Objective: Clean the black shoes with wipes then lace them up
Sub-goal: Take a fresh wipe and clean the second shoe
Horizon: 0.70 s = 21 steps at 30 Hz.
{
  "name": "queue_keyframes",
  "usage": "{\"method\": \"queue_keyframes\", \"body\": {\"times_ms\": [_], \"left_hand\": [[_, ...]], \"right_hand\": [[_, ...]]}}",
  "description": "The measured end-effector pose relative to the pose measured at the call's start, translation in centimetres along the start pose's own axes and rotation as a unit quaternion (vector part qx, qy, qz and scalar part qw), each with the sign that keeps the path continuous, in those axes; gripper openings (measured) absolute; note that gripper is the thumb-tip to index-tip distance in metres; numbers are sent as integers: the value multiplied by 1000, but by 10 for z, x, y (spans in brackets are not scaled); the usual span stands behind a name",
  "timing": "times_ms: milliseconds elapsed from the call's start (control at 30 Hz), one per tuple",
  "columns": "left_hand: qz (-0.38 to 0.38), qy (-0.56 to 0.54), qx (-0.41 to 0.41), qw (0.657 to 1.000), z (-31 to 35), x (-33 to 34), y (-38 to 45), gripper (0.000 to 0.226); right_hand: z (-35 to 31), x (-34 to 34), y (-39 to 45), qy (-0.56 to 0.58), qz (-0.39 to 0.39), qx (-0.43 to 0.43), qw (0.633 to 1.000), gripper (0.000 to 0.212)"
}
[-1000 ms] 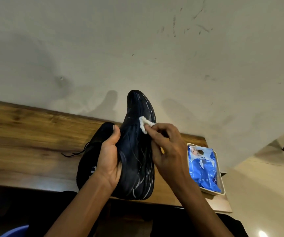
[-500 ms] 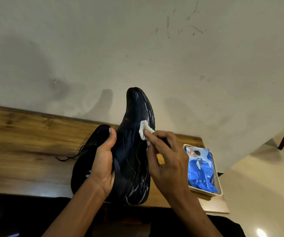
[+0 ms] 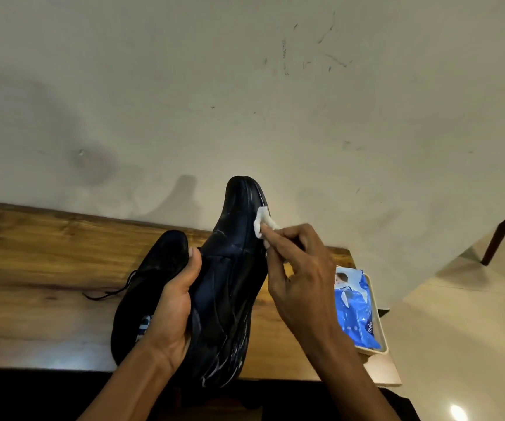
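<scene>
My left hand (image 3: 172, 311) grips a black shoe (image 3: 233, 268) by its left side, holding it up with the sole facing me and the toe pointing away. My right hand (image 3: 299, 278) pinches a small white wipe (image 3: 263, 221) and presses it against the right edge of the sole near the toe. White streaks show on the sole. A second black shoe (image 3: 151, 287) lies on the wooden table (image 3: 32, 268) behind my left hand, with a loose black lace (image 3: 108, 291) trailing to the left.
A blue pack of wipes (image 3: 356, 311) lies in a cream tray (image 3: 378, 329) at the table's right end. A marked white wall rises right behind the table. Pale floor and a wooden furniture leg (image 3: 500, 235) are on the right.
My right hand has slid the wipe along the sole's right edge toward the toe. The left hand keeps the same grip on the shoe.
</scene>
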<state>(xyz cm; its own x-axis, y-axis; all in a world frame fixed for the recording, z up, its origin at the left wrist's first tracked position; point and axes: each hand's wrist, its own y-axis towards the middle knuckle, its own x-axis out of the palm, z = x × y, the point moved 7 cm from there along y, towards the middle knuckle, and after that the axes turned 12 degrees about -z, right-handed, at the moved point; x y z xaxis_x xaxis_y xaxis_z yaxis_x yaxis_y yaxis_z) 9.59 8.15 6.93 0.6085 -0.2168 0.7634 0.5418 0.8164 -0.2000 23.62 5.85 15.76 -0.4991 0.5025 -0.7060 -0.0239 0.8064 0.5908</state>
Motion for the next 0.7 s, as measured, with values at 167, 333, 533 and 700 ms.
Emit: {"method": "queue_keyframes", "body": {"times_ms": [167,333,533,700], "left_hand": [[1,5,18,1000,7,-4,-1,58],[-2,31,3,1000,9,-4,-3,56],[-15,75,-23,997,6,-6,-8,49],[2,158,-14,987,9,-10,-11,42]], "right_hand": [[-9,10,-28,37,-7,-3,999,29],[-3,1,-14,75,39,7,996,31],[9,-2,12,39,64,13,997,27],[21,-7,30,28,70,23,997,24]]}}
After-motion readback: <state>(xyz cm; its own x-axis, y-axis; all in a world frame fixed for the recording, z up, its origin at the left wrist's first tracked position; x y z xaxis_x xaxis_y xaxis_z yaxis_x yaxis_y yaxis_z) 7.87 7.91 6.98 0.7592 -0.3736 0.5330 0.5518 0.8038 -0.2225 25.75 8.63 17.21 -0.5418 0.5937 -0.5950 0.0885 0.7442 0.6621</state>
